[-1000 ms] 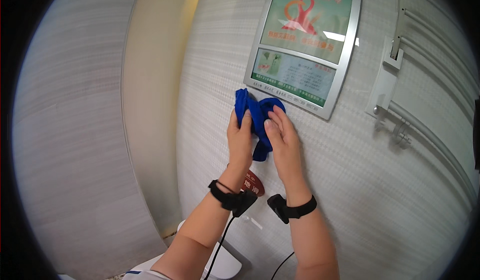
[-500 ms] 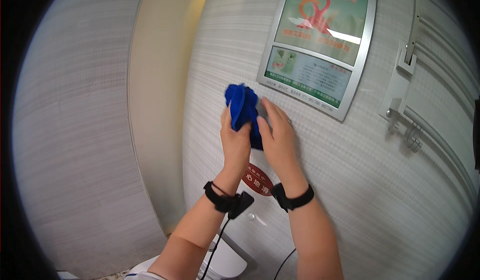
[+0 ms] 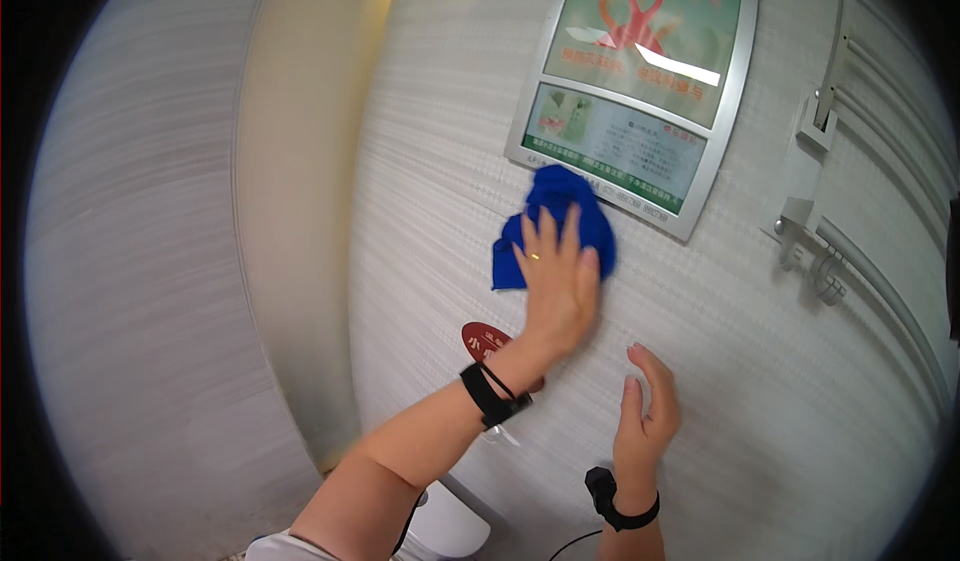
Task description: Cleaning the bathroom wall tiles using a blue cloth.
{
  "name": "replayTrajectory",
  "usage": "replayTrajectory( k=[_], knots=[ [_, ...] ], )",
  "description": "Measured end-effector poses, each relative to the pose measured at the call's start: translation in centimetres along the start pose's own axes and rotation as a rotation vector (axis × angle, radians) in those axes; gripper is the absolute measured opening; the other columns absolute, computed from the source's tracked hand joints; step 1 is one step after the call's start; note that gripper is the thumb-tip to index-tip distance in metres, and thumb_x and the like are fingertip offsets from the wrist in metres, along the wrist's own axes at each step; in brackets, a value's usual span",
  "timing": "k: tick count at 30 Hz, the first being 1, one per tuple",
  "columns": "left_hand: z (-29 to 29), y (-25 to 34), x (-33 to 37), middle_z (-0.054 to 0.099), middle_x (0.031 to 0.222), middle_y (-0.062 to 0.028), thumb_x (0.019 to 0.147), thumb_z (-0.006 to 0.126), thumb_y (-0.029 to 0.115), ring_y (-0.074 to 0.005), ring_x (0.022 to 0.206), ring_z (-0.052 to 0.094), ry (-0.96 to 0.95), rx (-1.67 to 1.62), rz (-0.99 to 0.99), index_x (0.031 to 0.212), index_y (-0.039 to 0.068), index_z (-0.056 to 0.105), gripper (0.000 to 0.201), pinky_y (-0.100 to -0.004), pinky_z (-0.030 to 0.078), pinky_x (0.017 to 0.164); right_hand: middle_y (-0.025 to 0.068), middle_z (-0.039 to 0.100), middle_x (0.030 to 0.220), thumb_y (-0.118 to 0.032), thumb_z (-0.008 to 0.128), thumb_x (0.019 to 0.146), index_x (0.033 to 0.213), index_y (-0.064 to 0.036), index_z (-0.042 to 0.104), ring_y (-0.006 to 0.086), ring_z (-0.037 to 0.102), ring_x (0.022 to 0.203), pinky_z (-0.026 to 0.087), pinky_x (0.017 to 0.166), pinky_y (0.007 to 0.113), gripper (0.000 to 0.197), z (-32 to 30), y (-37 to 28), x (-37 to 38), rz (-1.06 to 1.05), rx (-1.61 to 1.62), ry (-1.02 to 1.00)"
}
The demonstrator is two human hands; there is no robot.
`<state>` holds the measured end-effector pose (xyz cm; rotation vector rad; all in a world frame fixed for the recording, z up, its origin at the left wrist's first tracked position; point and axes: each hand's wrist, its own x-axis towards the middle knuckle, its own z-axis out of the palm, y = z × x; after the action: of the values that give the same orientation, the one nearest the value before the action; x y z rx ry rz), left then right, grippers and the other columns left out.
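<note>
A blue cloth (image 3: 590, 231) lies spread against the pale, textured wall, its upper part touching the lower frame of a silver-edged poster case (image 3: 690, 223). My left hand (image 3: 560, 286) presses flat on the cloth with its fingers spread; a thin ring shows on one finger. Lower and to the right, my right hand (image 3: 648, 416) hangs free in front of the wall. Its fingers curve a little, the thumb stands apart, and nothing is in it. Black bands circle both wrists.
A red oval sticker (image 3: 485, 339) on the wall is partly covered by my left forearm. Grab rails (image 3: 880, 271) are mounted at the right. Below stands a white toilet (image 3: 450, 526). To the left are a cream panel (image 3: 300, 211) and a grey partition (image 3: 140, 261).
The bunched cloth held by both hands is now opened out on the wall under my left hand, farther right. My right hand has let go and dropped down to the right.
</note>
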<state>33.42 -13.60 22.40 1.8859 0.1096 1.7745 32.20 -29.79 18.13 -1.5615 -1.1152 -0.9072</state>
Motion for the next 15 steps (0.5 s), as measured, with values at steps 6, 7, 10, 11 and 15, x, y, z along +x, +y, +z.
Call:
replayTrajectory(
  k=[6,7,10,11,15],
  knots=[
    [1.9,5.3,-3.3,0.022,0.143,-0.0262,0.085,0.054,0.015,-0.0476,0.134,0.011,-0.150,-0.037,0.205,0.132,0.006,0.044,0.049,-0.0613,0.010,0.103,0.0176,0.061,0.108,0.005,0.050,0.082,0.107,0.0042,0.059,0.0325,0.058,0.103,0.044,0.089,0.038,0.027,-2.1,0.8,-1.5,-0.020,-0.134,0.129],
    [2.0,5.6,-3.7,0.022,0.143,-0.0262,0.085,0.054,0.015,-0.0476,0.134,0.011,-0.155,-0.044,0.207,0.132,0.006,0.044,0.049,-0.0613,0.010,0.103,0.0176,0.061,0.108,0.005,0.050,0.082,0.107,0.0044,0.059,0.0325,0.058,0.103,0.044,0.089,0.038,0.026,-2.5,0.9,-1.5,-0.026,-0.164,0.140],
    [2.3,6.3,-4.9,0.021,0.146,-0.0221,0.078,0.064,0.011,-0.0466,0.134,0.014,-0.182,0.026,0.295,0.129,0.012,0.049,0.054,-0.0603,0.017,0.101,0.0175,0.061,0.107,0.005,0.049,0.082,0.106,0.0044,0.059,0.0322,0.058,0.103,0.045,0.088,0.038,0.026,-3.8,1.4,-2.2,0.001,-0.186,0.168],
    [2.5,6.6,-4.9,0.021,0.146,-0.0221,0.078,0.064,0.011,-0.0466,0.134,0.014,-0.181,0.019,0.299,0.129,0.012,0.049,0.054,-0.0603,0.017,0.101,0.0175,0.062,0.106,0.005,0.049,0.082,0.106,0.0041,0.059,0.0318,0.058,0.102,0.046,0.087,0.037,0.025,-4.2,1.6,-2.5,0.026,-0.162,0.177],
    [3.2,9.5,-2.6,0.022,0.147,-0.0184,0.078,0.063,0.011,-0.0468,0.129,0.023,-0.124,0.063,0.387,0.128,0.011,0.049,0.053,-0.0597,0.025,0.097,0.0168,0.062,0.104,0.006,0.049,0.083,0.103,0.0035,0.061,0.0307,0.060,0.100,0.047,0.084,0.037,0.023,-5.9,2.3,-3.1,0.056,-0.148,0.198]
  ],
)
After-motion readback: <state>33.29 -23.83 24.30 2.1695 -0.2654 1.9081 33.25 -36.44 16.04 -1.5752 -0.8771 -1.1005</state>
